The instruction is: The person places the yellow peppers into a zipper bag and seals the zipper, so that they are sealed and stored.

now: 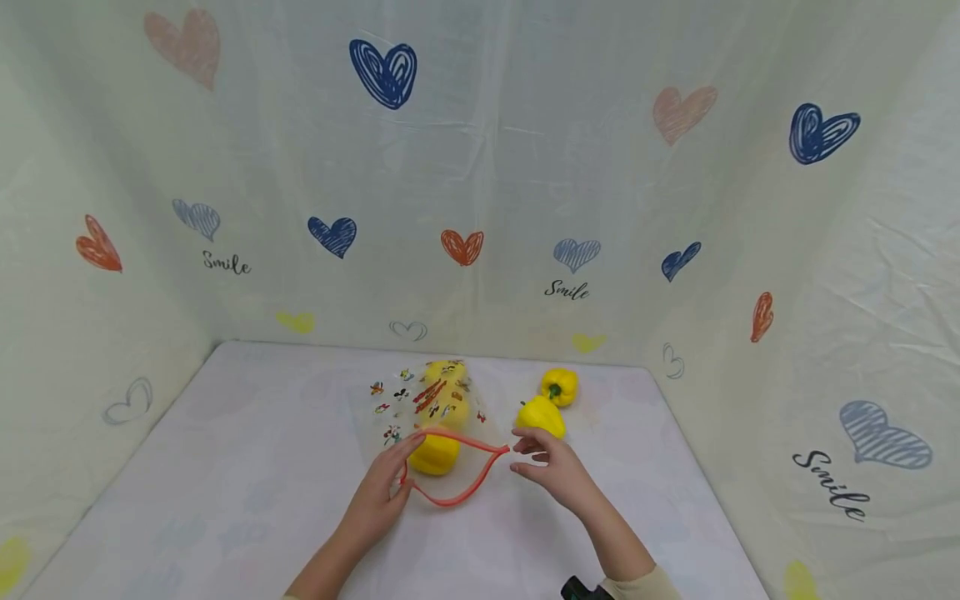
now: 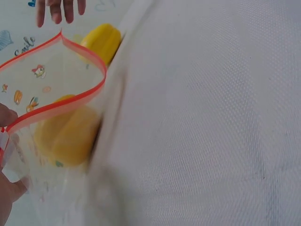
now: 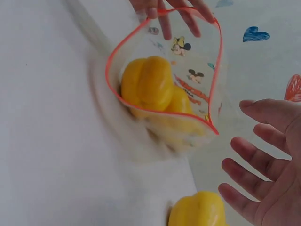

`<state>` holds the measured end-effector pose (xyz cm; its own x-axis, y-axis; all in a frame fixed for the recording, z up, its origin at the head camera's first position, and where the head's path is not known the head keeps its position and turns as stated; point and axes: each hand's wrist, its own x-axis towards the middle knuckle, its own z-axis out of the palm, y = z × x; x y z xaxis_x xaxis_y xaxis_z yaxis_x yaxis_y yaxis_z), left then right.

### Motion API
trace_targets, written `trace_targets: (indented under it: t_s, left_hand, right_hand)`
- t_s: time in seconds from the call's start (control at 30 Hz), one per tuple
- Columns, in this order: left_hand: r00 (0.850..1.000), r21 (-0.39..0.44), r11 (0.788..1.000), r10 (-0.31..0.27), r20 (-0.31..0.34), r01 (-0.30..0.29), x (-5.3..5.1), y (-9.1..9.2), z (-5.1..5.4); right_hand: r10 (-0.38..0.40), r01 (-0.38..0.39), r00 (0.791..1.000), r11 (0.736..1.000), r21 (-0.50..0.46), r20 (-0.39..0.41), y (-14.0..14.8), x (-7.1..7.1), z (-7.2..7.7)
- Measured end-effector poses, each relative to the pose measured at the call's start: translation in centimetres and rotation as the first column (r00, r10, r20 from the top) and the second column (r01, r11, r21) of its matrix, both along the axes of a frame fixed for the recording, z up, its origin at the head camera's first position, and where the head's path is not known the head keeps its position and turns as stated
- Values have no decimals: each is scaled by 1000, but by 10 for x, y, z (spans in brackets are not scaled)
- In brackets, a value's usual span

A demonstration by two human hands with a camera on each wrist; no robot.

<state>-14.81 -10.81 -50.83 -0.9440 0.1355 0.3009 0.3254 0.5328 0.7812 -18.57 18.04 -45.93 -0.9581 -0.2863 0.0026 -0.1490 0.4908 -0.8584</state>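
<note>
A clear zip bag (image 1: 397, 408) with cartoon prints lies on the table, its red-edged mouth spread wide towards me. My left hand (image 1: 378, 492) holds the left end of that mouth; in the right wrist view some of its fingers (image 3: 190, 22) reach past the red edge. Inside the bag, a yellow bell pepper (image 3: 150, 84) sits near the mouth, with more yellow behind it. To the right, my right hand (image 1: 558, 471) is just off the bag's other corner, fingers spread and holding nothing. Beyond it, outside the bag, is a second yellow bell pepper (image 1: 542, 419).
Another yellow bell pepper (image 1: 560, 387) lies behind the loose one, close to the table's back edge. A white cloth covers the table (image 1: 247, 467). Pale curtains (image 1: 510, 183) printed with hearts stand at the back and sides. A black device (image 1: 581, 588) shows by the right sleeve.
</note>
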Motion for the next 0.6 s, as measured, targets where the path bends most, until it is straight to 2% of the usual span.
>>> trace_targets:
  t_s: [0.13,0.27,0.6]
  left_hand:
    - [1000,1,1000,-4,-5,4,-1,0,1]
    - [1000,3,1000,-5,-4,5,-1,-1,0]
    - [1000,13,1000,18,-5,-18,0,-2,0]
  right_hand:
    - [-120,120,993,993,8,-11,9,-6,-1]
    - [-221,221,975,975,30,-18,16,-12,-4]
    - [-381,381,924,923,50,8,29,-29,-26]
